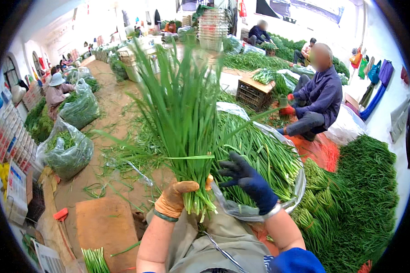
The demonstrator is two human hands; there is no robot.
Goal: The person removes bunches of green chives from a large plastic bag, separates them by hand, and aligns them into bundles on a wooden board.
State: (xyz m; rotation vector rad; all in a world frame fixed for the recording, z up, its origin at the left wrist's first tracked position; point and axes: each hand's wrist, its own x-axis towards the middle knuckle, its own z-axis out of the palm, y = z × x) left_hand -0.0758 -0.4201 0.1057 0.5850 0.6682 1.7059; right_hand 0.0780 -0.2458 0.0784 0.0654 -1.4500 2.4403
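Observation:
A thick bunch of garlic chives (187, 123) stands upright before me, leaf tips up and pale cut ends down. Around its lower stems my left hand (173, 199), in an orange-tan glove, is closed. One long leaf lies crosswise over the stems above that hand. To the right of the bunch, my right hand (250, 179) in a dark blue glove has its fingers spread and holds nothing. It hovers over a heap of loose chives (264, 150) lying in a clear plastic bag (300, 182).
At lower left lies a brown board (105, 223) with a small chive bunch (94, 260) at its front. Tied bundles (360, 191) are heaped at right. A co-worker (316, 95) sits beyond the bag, near a crate (255, 93). Filled bags (68, 157) stand at left.

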